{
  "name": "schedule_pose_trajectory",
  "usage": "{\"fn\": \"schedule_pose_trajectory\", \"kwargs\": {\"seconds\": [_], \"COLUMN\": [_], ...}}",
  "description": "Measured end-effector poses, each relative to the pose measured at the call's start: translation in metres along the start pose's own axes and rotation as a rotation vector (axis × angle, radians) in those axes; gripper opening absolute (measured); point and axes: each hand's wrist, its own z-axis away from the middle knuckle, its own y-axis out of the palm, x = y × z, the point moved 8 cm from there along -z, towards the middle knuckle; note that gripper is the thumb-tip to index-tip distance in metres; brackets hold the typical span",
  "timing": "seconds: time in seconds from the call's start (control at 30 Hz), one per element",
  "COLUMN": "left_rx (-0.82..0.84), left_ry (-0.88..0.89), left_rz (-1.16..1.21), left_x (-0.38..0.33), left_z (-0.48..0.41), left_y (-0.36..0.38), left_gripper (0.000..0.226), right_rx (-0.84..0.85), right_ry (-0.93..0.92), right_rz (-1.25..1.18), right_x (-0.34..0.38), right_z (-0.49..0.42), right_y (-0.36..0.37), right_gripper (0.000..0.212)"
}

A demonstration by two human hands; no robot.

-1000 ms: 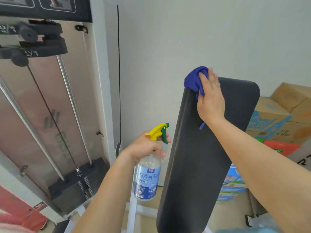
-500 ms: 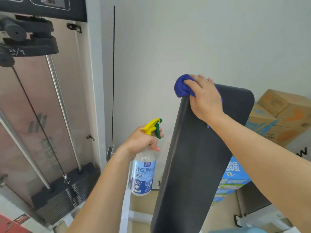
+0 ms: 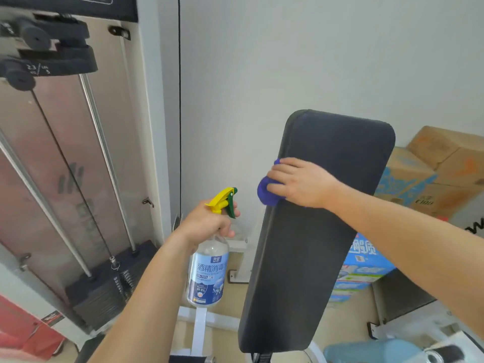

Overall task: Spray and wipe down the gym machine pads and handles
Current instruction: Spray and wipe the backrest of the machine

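A long black bench pad [image 3: 309,258] stands tilted up in front of me, its top end near the wall. My right hand [image 3: 301,182] presses a blue cloth [image 3: 265,192] against the pad's left edge, about a third of the way down from the top; most of the cloth is hidden under the hand. My left hand [image 3: 207,224] grips the neck of a clear spray bottle [image 3: 207,276] with a blue label and a yellow and green trigger, held upright just left of the pad.
A cable machine with steel guide rods [image 3: 104,153] and a black weight stack [image 3: 104,292] fills the left. Cardboard boxes [image 3: 434,176] and blue cartons [image 3: 366,265] are piled at the right behind the pad. White bench frame bars [image 3: 199,328] run along the floor below.
My right hand has slid the blue cloth down from the pad's top left corner along its left edge. The left hand with the bottle has stayed about where it was.
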Motion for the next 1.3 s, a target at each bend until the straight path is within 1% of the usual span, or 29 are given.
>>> {"fn": "schedule_pose_trajectory", "kwargs": {"seconds": [0.07,0.13,0.2,0.27,0.33,0.4,0.43,0.57,0.67,0.7,0.73,0.77,0.83,0.9,0.93,0.97,1.0,1.03,1.1,1.13,1.17,1.2,1.23,1.27,1.3], "left_rx": [0.010,0.014,0.018,0.019,0.010,0.000,-0.003,-0.040,-0.058,-0.063,-0.072,-0.083,-0.098,-0.103,-0.110,-0.116,-0.121,-0.123,-0.129,-0.137,-0.145,-0.152,-0.160,-0.173,-0.184], "left_ry": [0.019,0.042,0.063,0.060,0.044,0.032,0.036,0.032,0.022,0.023,0.024,0.022,0.019,0.023,0.020,0.020,0.023,0.024,0.018,0.018,0.020,0.023,0.029,0.032,0.032], "left_rz": [0.012,0.020,0.004,0.016,0.053,0.086,0.093,0.124,0.112,0.109,0.117,0.136,0.178,0.205,0.216,0.227,0.241,0.256,0.273,0.277,0.276,0.267,0.264,0.269,0.279], "left_x": [-0.005,-0.008,-0.008,-0.001,0.006,0.014,0.017,0.028,0.035,0.036,0.039,0.041,0.045,0.048,0.051,0.053,0.054,0.054,0.055,0.054,0.053,0.053,0.053,0.055,0.059], "left_z": [0.005,0.008,0.011,0.012,0.012,0.009,0.006,-0.006,-0.013,-0.014,-0.014,-0.015,-0.010,-0.003,0.000,0.004,0.006,0.009,0.012,0.014,0.015,0.017,0.018,0.017,0.018], "left_y": [0.007,0.012,0.013,0.012,0.009,0.005,0.004,0.002,0.006,0.008,0.009,0.010,0.012,0.015,0.016,0.016,0.018,0.021,0.027,0.030,0.032,0.035,0.038,0.040,0.043], "left_gripper": [0.061,0.059,0.058,0.057,0.054,0.055,0.057,0.061,0.062,0.062,0.062,0.060,0.057,0.055,0.056,0.057,0.057,0.056,0.056,0.055,0.053,0.052,0.051,0.050,0.051], "right_rx": [-0.088,-0.139,-0.202,-0.288,-0.338,-0.392,-0.423,-0.476,-0.504,-0.486,-0.414,-0.291,0.027,0.398,0.549,0.649,0.702,0.667,0.502,0.336,0.177,0.112,0.101,0.026,-0.043], "right_ry": [0.091,0.205,0.353,0.468,0.474,0.449,0.459,0.489,0.487,0.480,0.457,0.409,0.264,0.130,0.099,0.082,0.067,0.064,0.092,0.096,0.119,0.182,0.272,0.396,0.466], "right_rz": [0.053,0.062,0.040,0.002,-0.004,0.002,0.010,0.031,-0.041,-0.069,-0.061,-0.013,0.084,0.065,0.061,0.042,0.033,0.026,-0.135,-0.175,-0.140,-0.060,-0.003,0.024,0.045], "right_x": [-0.057,-0.089,-0.091,-0.070,-0.033,-0.002,0.008,0.034,0.057,0.068,0.083,0.103,0.158,0.218,0.238,0.250,0.248,0.238,0.197,0.170,0.135,0.096,0.059,0.025,-0.001], "right_z": [0.001,-0.003,-0.008,-0.007,-0.006,-0.007,-0.008,-0.007,-0.013,-0.016,-0.018,-0.020,-0.013,0.006,0.016,0.024,0.025,0.018,0.000,-0.010,-0.022,-0.031,-0.037,-0.038,-0.038], "right_y": [-0.031,-0.047,-0.043,-0.027,-0.004,0.014,0.019,0.029,0.031,0.034,0.041,0.056,0.103,0.149,0.167,0.177,0.183,0.180,0.159,0.135,0.102,0.066,0.038,0.015,-0.006], "right_gripper": [0.032,0.033,0.031,0.031,0.032,0.039,0.039,0.026,0.036,0.041,0.043,0.043,0.036,0.019,0.022,0.026,0.027,0.026,0.032,0.037,0.037,0.027,0.012,0.012,0.023]}}
